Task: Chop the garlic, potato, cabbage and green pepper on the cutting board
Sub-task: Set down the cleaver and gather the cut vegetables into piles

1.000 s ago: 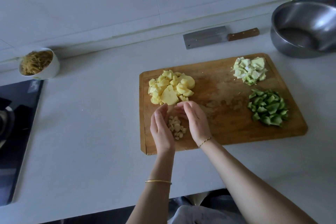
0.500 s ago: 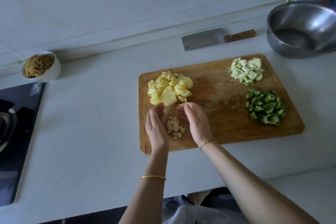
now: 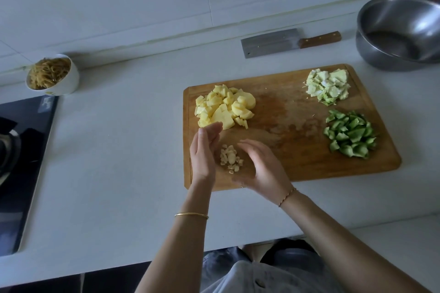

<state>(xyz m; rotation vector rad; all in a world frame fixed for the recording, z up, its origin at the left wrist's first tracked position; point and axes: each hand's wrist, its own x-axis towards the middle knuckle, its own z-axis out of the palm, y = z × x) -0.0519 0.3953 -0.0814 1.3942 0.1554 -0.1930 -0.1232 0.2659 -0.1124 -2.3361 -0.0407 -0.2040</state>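
A wooden cutting board [image 3: 285, 112] lies on the white counter. On it are four heaps: yellow potato chunks [image 3: 223, 108] at the far left, pale cabbage pieces [image 3: 328, 87] at the far right, green pepper pieces [image 3: 348, 137] at the right, and a small pile of chopped garlic [image 3: 229, 158] at the near left. My left hand [image 3: 203, 154] stands on edge just left of the garlic, fingers straight. My right hand [image 3: 262, 166] hovers to the garlic's right, fingers relaxed and blurred. Neither hand holds anything.
A cleaver [image 3: 285, 41] with a wooden handle lies behind the board by the wall. A steel bowl [image 3: 400, 31] stands at the far right. A white bowl of shredded food [image 3: 52, 76] sits far left, beside a black stove [image 3: 21, 162].
My right hand has drawn back from the garlic toward the near board edge and opened out. My left hand has stayed beside the pile. The fingertips no longer meet over the garlic.
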